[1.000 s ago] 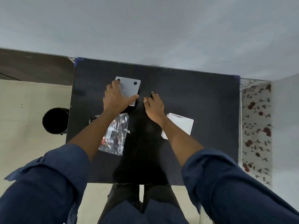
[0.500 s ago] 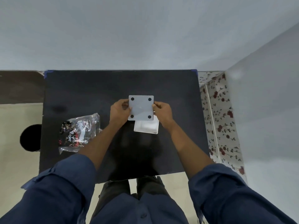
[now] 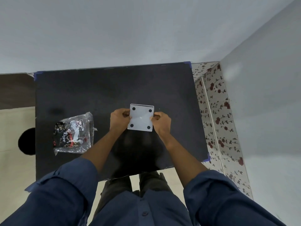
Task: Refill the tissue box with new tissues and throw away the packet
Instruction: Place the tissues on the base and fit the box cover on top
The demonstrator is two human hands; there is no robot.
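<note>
A square white base plate with four black round feet (image 3: 141,117) faces up at the middle of the black table (image 3: 81,95). My left hand (image 3: 119,119) grips its left edge and my right hand (image 3: 161,122) grips its right edge. The plate covers the white tissue box beneath it, so the box itself is hidden apart from a thin rim at the far edge. A crumpled clear plastic packet with black and red print (image 3: 74,134) lies flat on the table to the left, apart from my hands.
A round black bin (image 3: 26,141) stands on the floor beside the table's left edge. Grey walls close in behind and on the right. A rose-patterned surface (image 3: 218,121) runs along the table's right side.
My hands have carried the base plate from the table's far left over to the white box and set it on top; the box showed below the plate half a second ago and is now covered.
</note>
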